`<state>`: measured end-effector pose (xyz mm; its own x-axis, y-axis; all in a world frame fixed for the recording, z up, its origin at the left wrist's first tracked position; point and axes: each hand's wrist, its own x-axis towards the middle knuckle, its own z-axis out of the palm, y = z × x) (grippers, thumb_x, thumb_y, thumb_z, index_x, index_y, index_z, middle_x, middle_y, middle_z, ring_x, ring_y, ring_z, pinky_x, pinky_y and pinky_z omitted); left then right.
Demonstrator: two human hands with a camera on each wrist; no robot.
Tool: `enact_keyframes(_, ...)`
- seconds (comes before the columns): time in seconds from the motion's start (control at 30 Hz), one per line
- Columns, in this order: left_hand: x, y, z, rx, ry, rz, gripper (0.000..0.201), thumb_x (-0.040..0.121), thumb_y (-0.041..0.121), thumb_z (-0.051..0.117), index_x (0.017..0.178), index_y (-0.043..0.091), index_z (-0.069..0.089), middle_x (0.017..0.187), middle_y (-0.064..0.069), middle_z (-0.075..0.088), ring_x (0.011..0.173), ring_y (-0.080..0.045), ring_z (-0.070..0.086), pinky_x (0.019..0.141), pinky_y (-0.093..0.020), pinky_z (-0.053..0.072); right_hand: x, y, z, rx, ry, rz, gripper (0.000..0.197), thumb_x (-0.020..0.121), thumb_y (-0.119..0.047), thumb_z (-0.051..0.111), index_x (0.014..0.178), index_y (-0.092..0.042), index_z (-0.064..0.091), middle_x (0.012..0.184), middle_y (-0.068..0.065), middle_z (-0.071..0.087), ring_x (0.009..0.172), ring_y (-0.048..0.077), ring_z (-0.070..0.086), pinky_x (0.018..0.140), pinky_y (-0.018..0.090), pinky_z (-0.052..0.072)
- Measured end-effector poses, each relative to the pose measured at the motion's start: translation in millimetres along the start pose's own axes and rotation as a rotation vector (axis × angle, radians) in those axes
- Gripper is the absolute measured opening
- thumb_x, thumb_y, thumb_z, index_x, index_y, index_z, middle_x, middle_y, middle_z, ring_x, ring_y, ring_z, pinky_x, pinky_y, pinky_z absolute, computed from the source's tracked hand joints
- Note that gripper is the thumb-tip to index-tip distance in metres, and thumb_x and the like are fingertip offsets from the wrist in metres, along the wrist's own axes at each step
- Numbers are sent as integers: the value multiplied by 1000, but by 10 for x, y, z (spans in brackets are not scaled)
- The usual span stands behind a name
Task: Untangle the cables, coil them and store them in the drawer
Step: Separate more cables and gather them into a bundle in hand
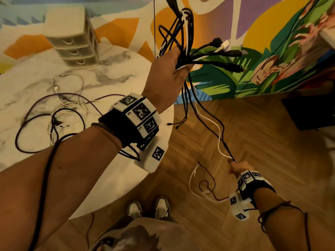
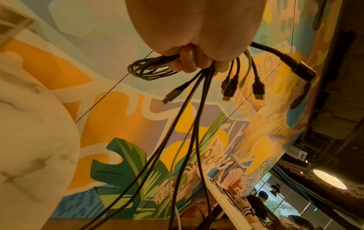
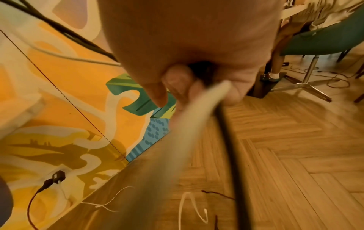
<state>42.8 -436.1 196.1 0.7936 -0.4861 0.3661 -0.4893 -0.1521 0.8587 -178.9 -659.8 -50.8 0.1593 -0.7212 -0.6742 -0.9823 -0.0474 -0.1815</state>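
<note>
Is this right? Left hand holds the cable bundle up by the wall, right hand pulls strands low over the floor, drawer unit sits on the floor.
Not quite: the drawer unit sits on the marble table, as the head view shows. The rest holds.

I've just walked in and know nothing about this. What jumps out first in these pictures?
A raised left hand grips a thick bundle of cables, mostly black with a white one, plugs fanning out toward a bright painted wall. Lower down, the right hand pinches a white and a black strand trailing from that bundle over the wooden floor. More loose cables sprawl on the round marble table, beside a small drawer unit.
</note>
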Motion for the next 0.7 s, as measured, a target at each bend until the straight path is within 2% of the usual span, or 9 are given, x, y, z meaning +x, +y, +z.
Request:
enact_keyframes(0.07, 25, 11, 24, 4, 10, 9, 13, 93, 16, 55, 102, 9, 61, 76, 23, 52, 69, 17, 52, 63, -4, 37, 16, -12, -4, 40, 6, -7, 49, 90, -46, 54, 80, -1, 72, 68, 13, 66, 67, 31, 64, 64, 36, 54)
enact_keyframes(0.13, 44, 20, 40, 16, 13, 15, 13, 93, 16, 55, 101, 8, 61, 76, 24, 51, 70, 18, 52, 63, -3, 37, 24, -37, 6, 20, -21, -13, 50, 91, -46, 53, 72, -4, 72, 65, 11, 64, 67, 30, 62, 67, 35, 52)
enact_keyframes(0.23, 37, 15, 68, 27, 4, 16, 8, 93, 16, 55, 98, 11, 59, 71, 24, 48, 64, 18, 51, 60, -2, 36, 68, -69, 21, 65, -15, -30, 43, 89, -42, 56, 76, -4, 71, 64, 13, 68, 63, 31, 67, 66, 39, 58)
enact_keyframes(0.37, 2, -20, 115, 29, 1, 14, 15, 94, 13, 53, 104, 5, 60, 73, 25, 47, 64, 20, 49, 60, 0, 33, 117, -86, 52, 46, -50, -88, 32, 92, -31, 56, 81, -5, 71, 65, 8, 70, 58, 20, 66, 54, 27, 52)
enact_keyframes(0.47, -22, -22, 169, 10, -1, 14, 19, 94, 14, 53, 109, 4, 60, 77, 26, 49, 69, 20, 51, 64, 0, 34, 174, -86, 118, 60, -56, -125, 33, 91, -30, 56, 77, -5, 72, 71, 10, 73, 70, 27, 69, 75, 39, 59)
enact_keyframes(0.5, -30, -22, 191, 1, -4, 13, 20, 94, 14, 53, 110, 4, 60, 79, 26, 50, 71, 21, 51, 66, 1, 34, 178, -89, 126, 28, -56, -131, 33, 90, -31, 55, 80, -5, 72, 79, 11, 73, 76, 28, 69, 78, 39, 58)
enact_keyframes(0.57, -48, -27, 233, -15, -8, 7, 21, 94, 14, 53, 110, 2, 60, 80, 24, 52, 73, 20, 52, 67, 0, 36, 114, -112, 106, -72, -51, -153, 31, 90, -32, 58, 98, -5, 71, 98, 14, 71, 87, 30, 65, 74, 32, 52)
enact_keyframes(0.63, -64, -8, 290, -31, -16, 5, 20, 94, 14, 53, 109, 3, 60, 82, 18, 57, 76, 17, 54, 68, -2, 38, 53, -163, 69, -185, -74, -217, 36, 88, -33, 62, 113, -8, 66, 107, 13, 67, 89, 28, 60, 71, 29, 45)
enact_keyframes(0.7, -86, 12, 357, -53, -37, 4, 22, 93, 13, 53, 112, 4, 60, 95, 7, 64, 85, 7, 57, 74, -6, 44, 21, -272, 40, -206, -115, -334, 45, 84, -29, 67, 124, -10, 58, 113, 12, 63, 95, 26, 59, 76, 30, 47)
